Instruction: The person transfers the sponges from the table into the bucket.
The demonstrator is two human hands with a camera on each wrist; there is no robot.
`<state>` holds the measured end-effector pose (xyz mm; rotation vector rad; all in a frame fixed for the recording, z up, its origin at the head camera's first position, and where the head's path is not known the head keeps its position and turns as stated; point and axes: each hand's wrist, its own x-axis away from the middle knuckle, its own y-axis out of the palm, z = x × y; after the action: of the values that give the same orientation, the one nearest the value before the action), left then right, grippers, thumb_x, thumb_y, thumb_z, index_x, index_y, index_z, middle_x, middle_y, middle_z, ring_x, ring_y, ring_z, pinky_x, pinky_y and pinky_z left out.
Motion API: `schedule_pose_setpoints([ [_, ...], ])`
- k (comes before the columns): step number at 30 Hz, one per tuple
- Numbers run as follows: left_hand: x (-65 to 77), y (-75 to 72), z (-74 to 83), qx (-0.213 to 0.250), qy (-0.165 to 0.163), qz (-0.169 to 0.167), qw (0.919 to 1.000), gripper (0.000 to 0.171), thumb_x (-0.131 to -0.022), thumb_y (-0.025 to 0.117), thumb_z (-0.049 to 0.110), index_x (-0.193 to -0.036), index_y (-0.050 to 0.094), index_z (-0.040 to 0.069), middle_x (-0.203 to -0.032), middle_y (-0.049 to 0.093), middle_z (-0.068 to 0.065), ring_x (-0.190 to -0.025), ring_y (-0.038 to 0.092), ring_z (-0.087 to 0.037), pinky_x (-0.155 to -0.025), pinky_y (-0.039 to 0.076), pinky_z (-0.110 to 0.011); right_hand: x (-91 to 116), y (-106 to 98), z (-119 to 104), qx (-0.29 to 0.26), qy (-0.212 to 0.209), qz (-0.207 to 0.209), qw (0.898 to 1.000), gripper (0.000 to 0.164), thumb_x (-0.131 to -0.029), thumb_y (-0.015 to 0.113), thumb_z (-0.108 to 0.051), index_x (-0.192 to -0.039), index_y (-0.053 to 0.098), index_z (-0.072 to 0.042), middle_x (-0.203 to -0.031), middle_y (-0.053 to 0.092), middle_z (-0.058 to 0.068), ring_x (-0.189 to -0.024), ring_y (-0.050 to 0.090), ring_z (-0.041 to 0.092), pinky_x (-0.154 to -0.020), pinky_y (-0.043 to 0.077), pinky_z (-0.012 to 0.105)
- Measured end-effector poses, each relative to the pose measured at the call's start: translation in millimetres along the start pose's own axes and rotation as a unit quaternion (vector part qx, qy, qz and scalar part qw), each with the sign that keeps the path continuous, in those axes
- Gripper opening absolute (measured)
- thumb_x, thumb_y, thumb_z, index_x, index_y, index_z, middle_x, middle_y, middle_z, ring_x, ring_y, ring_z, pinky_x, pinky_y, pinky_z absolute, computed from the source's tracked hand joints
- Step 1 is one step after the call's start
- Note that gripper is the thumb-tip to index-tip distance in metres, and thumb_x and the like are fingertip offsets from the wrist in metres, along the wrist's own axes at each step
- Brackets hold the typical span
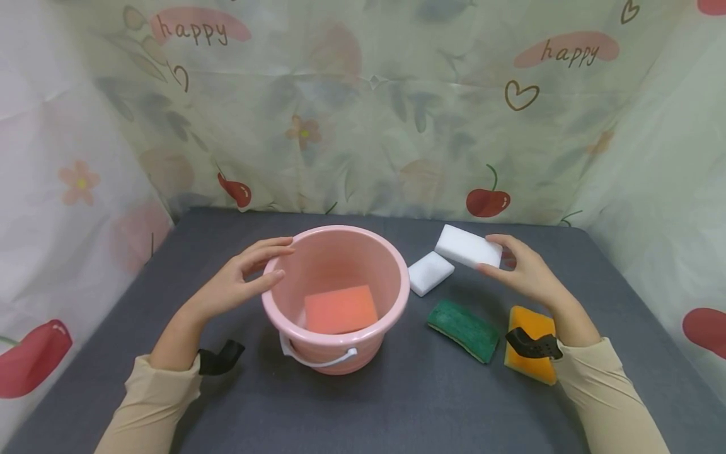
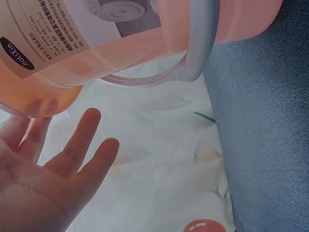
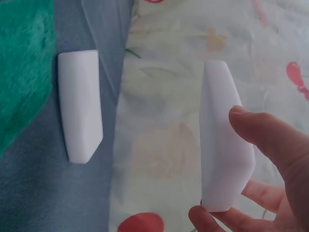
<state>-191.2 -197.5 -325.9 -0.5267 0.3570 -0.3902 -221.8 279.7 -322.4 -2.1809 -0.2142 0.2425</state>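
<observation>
A pink bucket (image 1: pixel 334 348) stands on the table with an orange sponge (image 1: pixel 340 310) lying inside. My left hand (image 1: pixel 246 277) is at its left rim, fingers and thumb extended and loosely spread; in the left wrist view the fingers (image 2: pixel 79 140) are near or against the rim. My right hand (image 1: pixel 524 268) pinches a white sponge (image 1: pixel 467 246) by one end between thumb and fingers, above the table; the right wrist view shows this held sponge (image 3: pixel 222 145) up close. A second white sponge (image 1: pixel 431 272) lies right of the bucket.
A green scouring sponge (image 1: pixel 464 329) lies right of the bucket. Farther right is a yellow sponge (image 1: pixel 530 343), partly covered by the right wrist's black strap (image 1: pixel 533 345). The bucket's white handle (image 1: pixel 317 360) hangs at the front. Patterned cloth (image 1: pixel 374 126) surrounds the dark table.
</observation>
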Motion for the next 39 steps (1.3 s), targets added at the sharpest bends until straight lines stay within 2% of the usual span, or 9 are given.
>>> schedule_pose_setpoints([
  [8,0.1,0.4,-1.2,0.000,0.004,0.001,1.0000,0.043,-0.091,0.059,0.016,-0.134,0.051,0.017,-0.146,0.039,0.001,-0.127,0.039,-0.005,-0.096,0.037,-0.012,2,-1,-18,0.002,-0.024,0.045,0.999,0.061,-0.087,0.065,-0.032,-0.134,0.042,-0.002,-0.129,0.046,0.021,-0.109,0.047,0.033,-0.094,0.043,0.053],
  [22,0.3,1.1,-2.1,0.011,0.014,0.004,0.9998,0.043,-0.091,0.059,0.014,-0.133,0.051,0.014,-0.146,0.039,-0.001,-0.125,0.038,0.003,-0.097,0.036,-0.011,0,-7,-47,-0.012,-0.070,0.076,0.995,0.054,-0.087,0.066,-0.027,-0.132,0.046,-0.006,-0.131,0.047,0.021,-0.110,0.047,0.034,-0.094,0.042,0.055],
  [33,0.4,0.6,-2.2,0.012,0.014,0.002,0.9998,0.043,-0.091,0.059,0.013,-0.133,0.051,0.014,-0.146,0.039,-0.001,-0.126,0.039,0.000,-0.097,0.036,-0.010,0,-7,-70,-0.024,-0.108,0.094,0.989,0.051,-0.086,0.068,-0.022,-0.130,0.048,-0.006,-0.132,0.048,0.018,-0.109,0.048,0.031,-0.093,0.042,0.053],
  [36,0.2,0.5,-2.8,0.010,0.014,0.003,0.9998,0.043,-0.091,0.058,0.014,-0.133,0.051,0.014,-0.146,0.039,-0.002,-0.127,0.039,-0.003,-0.097,0.036,-0.010,0,-6,-75,-0.017,-0.117,0.099,0.988,0.051,-0.085,0.068,-0.021,-0.130,0.050,-0.007,-0.132,0.049,0.016,-0.109,0.049,0.028,-0.093,0.045,0.040],
  [39,0.0,0.4,-3.3,0.009,0.016,0.003,0.9998,0.043,-0.091,0.058,0.014,-0.133,0.051,0.013,-0.146,0.039,-0.002,-0.127,0.039,-0.004,-0.097,0.036,-0.010,-1,-6,-80,-0.012,-0.128,0.102,0.986,0.050,-0.084,0.069,-0.020,-0.129,0.051,-0.006,-0.130,0.050,0.015,-0.107,0.050,0.026,-0.091,0.044,0.037],
])
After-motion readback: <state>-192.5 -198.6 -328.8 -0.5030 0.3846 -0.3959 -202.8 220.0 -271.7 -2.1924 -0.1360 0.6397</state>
